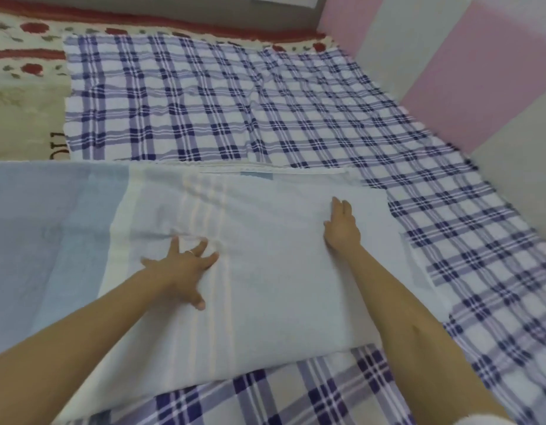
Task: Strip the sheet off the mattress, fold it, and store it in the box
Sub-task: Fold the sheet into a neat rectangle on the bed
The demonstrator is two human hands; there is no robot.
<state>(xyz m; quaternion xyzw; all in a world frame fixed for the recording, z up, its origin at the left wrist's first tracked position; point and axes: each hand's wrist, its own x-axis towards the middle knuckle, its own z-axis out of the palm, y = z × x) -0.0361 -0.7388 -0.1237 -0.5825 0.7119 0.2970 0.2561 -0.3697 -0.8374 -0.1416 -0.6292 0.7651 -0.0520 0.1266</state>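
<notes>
A pale sheet [265, 271], white with a light blue band on its left part and faint cream stripes, lies folded into a wide rectangle on a blue-and-white plaid cover [204, 102]. My left hand [185, 271] presses flat on the sheet near its middle, fingers spread, a ring on one finger. Flat on the sheet's right part rests my right hand [342, 225], fingers together and pointing away from me. Neither hand grips the cloth. No box is in view.
The plaid cover spreads over the bed to the far and right sides. A cream blanket with red flowers [23, 65] lies at the far left. Pink and grey padded wall panels [480, 72] border the right side.
</notes>
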